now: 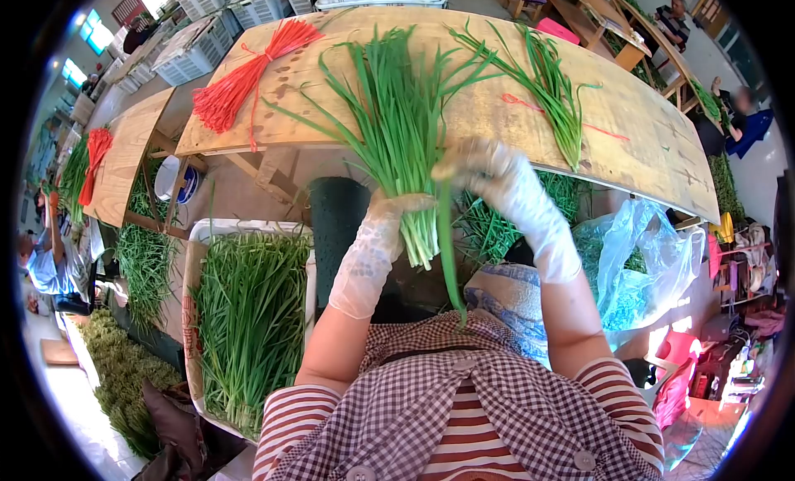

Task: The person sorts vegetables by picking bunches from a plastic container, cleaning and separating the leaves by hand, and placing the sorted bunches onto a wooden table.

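Observation:
My left hand [383,220], in a thin whitish glove, is closed round the lower stalks of a thick bunch of garlic chives [393,117]. The leaves fan out over the table's near edge, and the pale cut ends poke out below the hand. Just right of the bunch is my gloved right hand [490,176], its fingers curled and slightly blurred. A single broad green leaf [449,249] hangs down from those fingers. On the board to the right lies a smaller bunch of chives [551,92], with a red tie [523,103] by it.
The wooden table [638,141] spans the front, with a bundle of red ties [248,77] on its left. A white crate [192,315] of chives stands at my left. Trimmings [489,228] lie under the table; a clear plastic bag [638,257] is at right. Other people are farther off.

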`<state>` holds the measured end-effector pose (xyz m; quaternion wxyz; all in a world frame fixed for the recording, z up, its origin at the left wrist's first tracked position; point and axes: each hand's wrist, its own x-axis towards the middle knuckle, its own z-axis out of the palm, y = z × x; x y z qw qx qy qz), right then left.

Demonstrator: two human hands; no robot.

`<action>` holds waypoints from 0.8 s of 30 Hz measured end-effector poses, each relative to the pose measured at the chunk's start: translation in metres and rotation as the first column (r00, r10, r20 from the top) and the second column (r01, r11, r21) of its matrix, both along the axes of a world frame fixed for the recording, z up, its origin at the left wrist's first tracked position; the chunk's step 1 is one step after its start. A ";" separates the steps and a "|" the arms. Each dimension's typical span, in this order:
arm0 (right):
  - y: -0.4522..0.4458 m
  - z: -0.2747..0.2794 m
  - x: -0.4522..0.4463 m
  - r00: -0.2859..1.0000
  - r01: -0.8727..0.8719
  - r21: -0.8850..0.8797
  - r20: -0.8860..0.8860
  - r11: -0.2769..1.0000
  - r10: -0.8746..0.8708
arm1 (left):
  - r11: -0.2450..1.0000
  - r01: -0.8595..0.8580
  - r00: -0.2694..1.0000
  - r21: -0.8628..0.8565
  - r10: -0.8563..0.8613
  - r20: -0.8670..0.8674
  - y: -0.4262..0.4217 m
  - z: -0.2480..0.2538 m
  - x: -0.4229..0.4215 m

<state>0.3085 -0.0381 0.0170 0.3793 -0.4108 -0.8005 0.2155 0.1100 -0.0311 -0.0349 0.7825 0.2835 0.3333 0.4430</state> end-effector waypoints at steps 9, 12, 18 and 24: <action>0.087 0.100 0.008 0.776 0.308 -0.213 -0.507 0.927 -0.374 | 0.991 -0.125 0.992 0.050 0.125 0.010 0.003 0.019 -0.002; 0.026 0.102 0.017 0.889 0.449 -0.356 0.270 0.819 -0.370 | 0.972 -0.221 0.975 0.078 0.221 0.003 0.021 0.031 -0.010; -0.044 -0.005 -0.020 0.921 0.390 -0.194 0.069 0.900 -0.385 | 0.947 -0.273 0.949 0.170 0.294 -0.111 0.029 0.022 0.002; -0.049 -0.020 -0.048 0.925 0.370 -0.394 0.077 0.841 -0.371 | 0.968 -0.240 0.970 0.069 0.242 -0.022 0.015 0.011 0.025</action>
